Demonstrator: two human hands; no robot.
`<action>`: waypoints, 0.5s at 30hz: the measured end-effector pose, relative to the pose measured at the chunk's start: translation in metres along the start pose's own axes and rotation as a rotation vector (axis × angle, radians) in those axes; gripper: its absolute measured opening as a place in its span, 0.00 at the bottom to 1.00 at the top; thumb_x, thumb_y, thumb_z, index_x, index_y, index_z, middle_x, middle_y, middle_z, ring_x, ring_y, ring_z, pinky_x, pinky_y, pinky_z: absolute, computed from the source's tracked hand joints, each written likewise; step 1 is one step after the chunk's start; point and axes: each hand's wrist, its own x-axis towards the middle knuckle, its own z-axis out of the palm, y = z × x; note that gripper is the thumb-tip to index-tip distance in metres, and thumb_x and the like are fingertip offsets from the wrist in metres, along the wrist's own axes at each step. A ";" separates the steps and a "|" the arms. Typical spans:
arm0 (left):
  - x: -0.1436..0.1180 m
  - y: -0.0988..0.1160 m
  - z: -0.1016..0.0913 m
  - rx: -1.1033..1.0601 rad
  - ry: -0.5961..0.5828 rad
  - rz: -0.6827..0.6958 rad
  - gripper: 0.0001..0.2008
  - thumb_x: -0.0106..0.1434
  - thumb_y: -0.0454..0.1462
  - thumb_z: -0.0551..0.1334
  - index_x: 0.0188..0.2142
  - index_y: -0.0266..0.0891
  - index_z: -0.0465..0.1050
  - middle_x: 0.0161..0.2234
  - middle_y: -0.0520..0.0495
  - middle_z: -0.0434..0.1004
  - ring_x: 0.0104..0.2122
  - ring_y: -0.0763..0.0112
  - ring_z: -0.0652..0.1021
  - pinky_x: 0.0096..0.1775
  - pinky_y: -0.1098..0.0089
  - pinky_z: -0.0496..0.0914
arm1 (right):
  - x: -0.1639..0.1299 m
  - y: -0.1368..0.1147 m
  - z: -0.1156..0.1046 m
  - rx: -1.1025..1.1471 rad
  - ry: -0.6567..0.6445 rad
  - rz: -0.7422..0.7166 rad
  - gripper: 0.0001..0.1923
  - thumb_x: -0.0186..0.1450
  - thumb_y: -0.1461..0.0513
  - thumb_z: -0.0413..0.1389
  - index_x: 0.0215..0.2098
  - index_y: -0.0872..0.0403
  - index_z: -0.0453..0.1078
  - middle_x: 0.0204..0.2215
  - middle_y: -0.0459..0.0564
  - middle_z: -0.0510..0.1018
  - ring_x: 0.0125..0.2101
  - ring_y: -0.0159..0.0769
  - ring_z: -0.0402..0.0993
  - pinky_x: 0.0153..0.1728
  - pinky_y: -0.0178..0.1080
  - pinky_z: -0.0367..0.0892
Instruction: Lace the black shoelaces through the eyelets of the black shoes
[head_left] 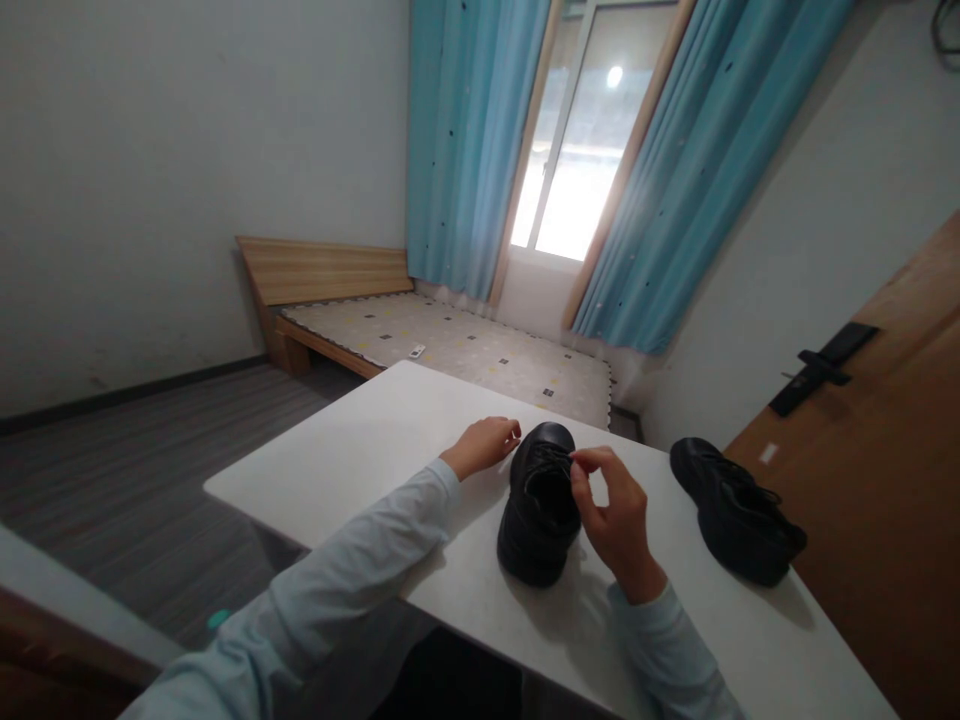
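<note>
Black shoe, mid-bench, long axis running away from the person, toe far; right hand nearer, fingers pinched on a lace at the tongue, left hand loosely curled (holding nothing visible) just left of the toe. Second shoe well apart to the right. White bench; bed, blue curtains, window behind.

**No readable text in view**

No lettering, brand, number or sign can be read anywhere. The two black shoes show no legible logo, the white table carries no label, and the door's small pale tag is too small to read.
</note>
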 end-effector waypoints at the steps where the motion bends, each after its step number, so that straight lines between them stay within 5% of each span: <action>1: 0.000 0.000 -0.001 0.007 -0.009 -0.001 0.10 0.63 0.37 0.54 0.40 0.38 0.73 0.38 0.43 0.77 0.36 0.66 0.76 0.37 0.70 0.69 | -0.001 -0.003 0.002 -0.007 -0.027 -0.046 0.05 0.65 0.66 0.48 0.38 0.53 0.64 0.28 0.48 0.71 0.30 0.36 0.68 0.34 0.40 0.65; 10: 0.002 -0.004 -0.001 0.019 -0.008 -0.045 0.11 0.63 0.38 0.55 0.41 0.39 0.73 0.38 0.44 0.78 0.38 0.66 0.77 0.39 0.70 0.69 | -0.002 -0.026 0.007 -0.323 -0.274 -0.310 0.10 0.63 0.59 0.51 0.26 0.54 0.67 0.21 0.50 0.72 0.27 0.37 0.64 0.35 0.43 0.59; 15: 0.004 -0.006 0.003 0.022 -0.016 -0.051 0.11 0.63 0.38 0.55 0.40 0.39 0.74 0.37 0.43 0.78 0.37 0.66 0.77 0.39 0.70 0.69 | -0.020 -0.057 0.011 -0.621 -0.331 -0.195 0.08 0.62 0.62 0.52 0.35 0.57 0.71 0.25 0.55 0.73 0.30 0.44 0.66 0.40 0.52 0.60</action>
